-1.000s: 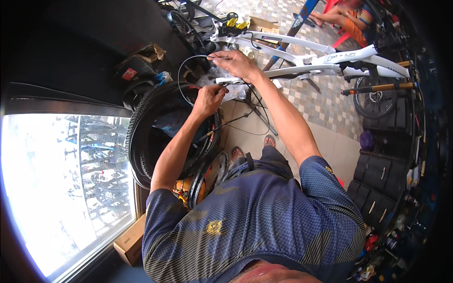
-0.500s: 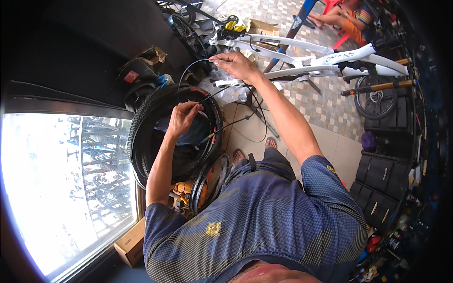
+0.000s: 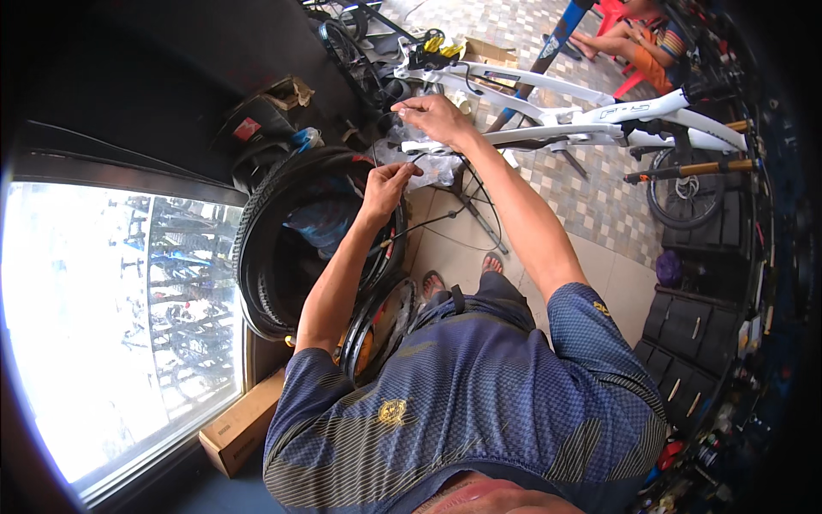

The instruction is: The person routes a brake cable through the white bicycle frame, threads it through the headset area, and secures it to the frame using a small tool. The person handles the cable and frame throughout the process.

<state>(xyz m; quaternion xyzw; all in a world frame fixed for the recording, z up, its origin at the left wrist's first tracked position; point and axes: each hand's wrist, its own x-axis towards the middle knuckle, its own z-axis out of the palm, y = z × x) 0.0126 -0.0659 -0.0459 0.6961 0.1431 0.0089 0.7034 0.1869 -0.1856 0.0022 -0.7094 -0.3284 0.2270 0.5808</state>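
Note:
My left hand [image 3: 387, 193] is closed in a pinch on a thin black cable [image 3: 441, 218], beside the stacked tyres. Higher and to the right, my right hand [image 3: 435, 118] has its thumb and forefinger pressed together on a thin part of what looks like the same cable. Its other fingers are loosely bent. Loops of cable hang below the hands, over the floor in front of my feet. Just beyond my right wrist lies a white bicycle frame [image 3: 591, 130], held up off the floor. Fine detail at both fingertips is too small to make out.
Black tyres [image 3: 248, 265] are stacked at the left by a bright window [image 3: 94, 334]. A cardboard box [image 3: 244, 424] lies below it. A blue stand post [image 3: 556, 38] rises behind the frame. At the far right a person sits on a red chair [image 3: 629, 83]. Black drawers [image 3: 681, 364] line the right side.
My left hand has moved right and up, closer to my right hand. The wide cable arc between the hands has grown smaller. My right hand has shifted only slightly to the right.

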